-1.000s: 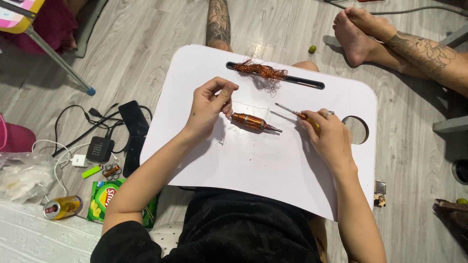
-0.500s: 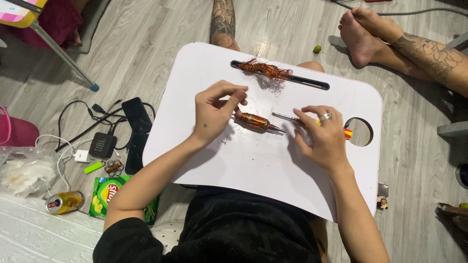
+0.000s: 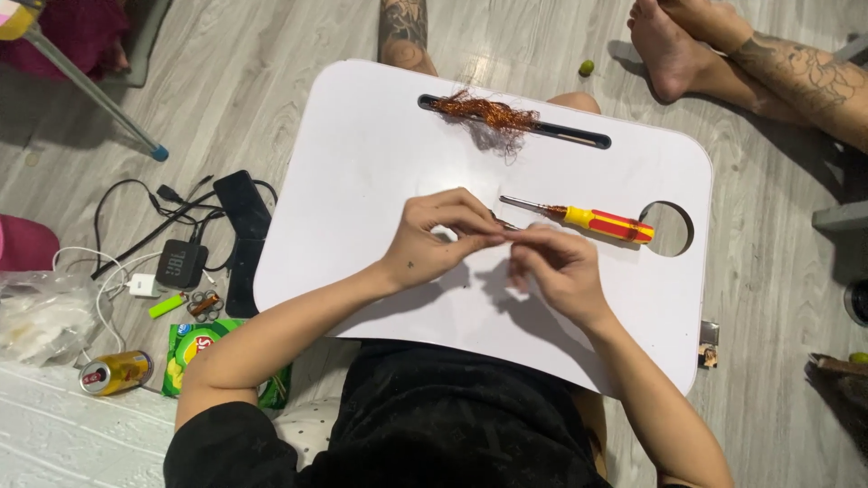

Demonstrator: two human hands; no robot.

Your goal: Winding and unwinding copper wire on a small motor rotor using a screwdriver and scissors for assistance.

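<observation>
- Both hands pinch one small part between fingertips: left hand [image 3: 434, 237] and right hand [image 3: 553, 269] meet at centre of the white lap tray [image 3: 362, 163].
- Small metal part [image 3: 504, 224] is mostly hidden by the fingers; only a thin dark sliver shows where the fingertips touch. Cannot tell its exact kind.
- Left thumb and forefinger clamp it from 9 o'clock, right fingers curl onto it from 3 o'clock. Both grips clenched, nothing loose.
- Screwdriver [image 3: 583, 217], red-and-yellow handle, lies flat on the tray just at 1 o'clock of the right hand, tip towards the hands, untouched.
- Tangle of copper wire [image 3: 484, 112] sits at 12 o'clock, over the dark slot [image 3: 579, 138] in the tray's far edge, well apart from the hands.
- Round cut-out [image 3: 669, 228] at 3 o'clock, just past the screwdriver handle.
- Floor at 9 o'clock: black phone [image 3: 240, 203], cables, small black box [image 3: 181, 264], green snack bag [image 3: 192, 348], drink can [image 3: 115, 372].
- Another person's tattooed bare feet [image 3: 674, 45] at 1 o'clock, off the tray.
</observation>
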